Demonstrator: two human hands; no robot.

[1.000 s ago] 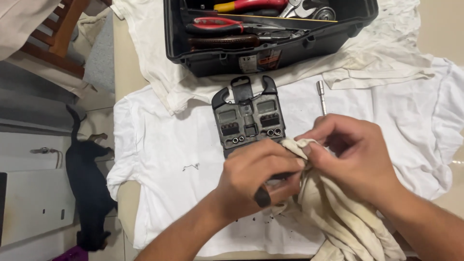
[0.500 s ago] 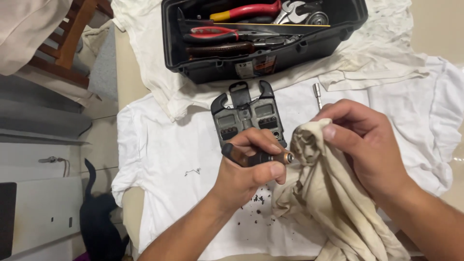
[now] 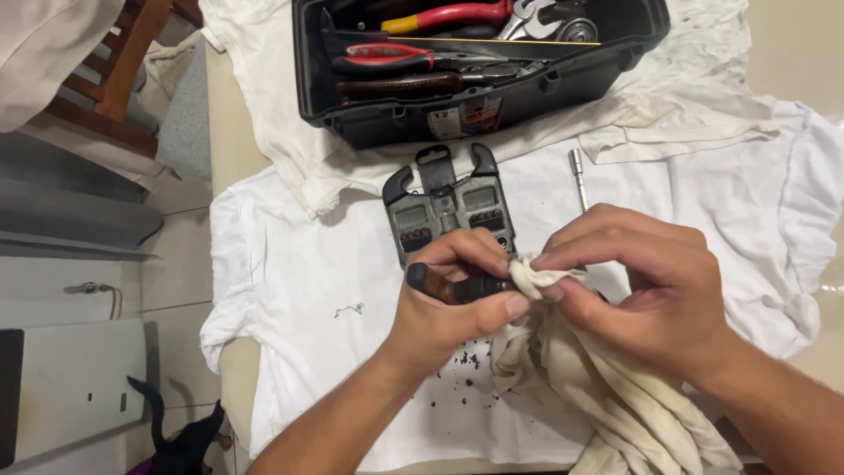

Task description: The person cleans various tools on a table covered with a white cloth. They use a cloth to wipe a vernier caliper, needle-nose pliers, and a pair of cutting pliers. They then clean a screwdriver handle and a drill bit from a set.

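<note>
Spreading across the tabletop (image 3: 230, 141), the white shirt (image 3: 299, 290) takes whatever falls, which is why the dark crumbs (image 3: 464, 362) lie on it just under my hands and not on the bare surface. At the far edge sits the black toolbox (image 3: 352, 110), open, with red-handled pliers (image 3: 413, 58) and other tools inside, near enough to reach. Between it and my hands lies the grey clamp meter (image 3: 444, 207), flat on the shirt with its two horns pointing at the box, and a slim socket driver (image 3: 578, 176) rests just beside it. The beige rag (image 3: 598, 396) hangs down from my right hand (image 3: 646, 290), whose fingers pinch a bunched corner of it tight against the end of a small dark-handled tool (image 3: 457, 286) (its working tip is buried in the cloth, so I cannot tell what kind it is). My left hand (image 3: 448, 312) is curled closed around that handle, holding it level and crosswise, thumb on top, wrist bent inward, both forearms coming up from the near edge.
</note>
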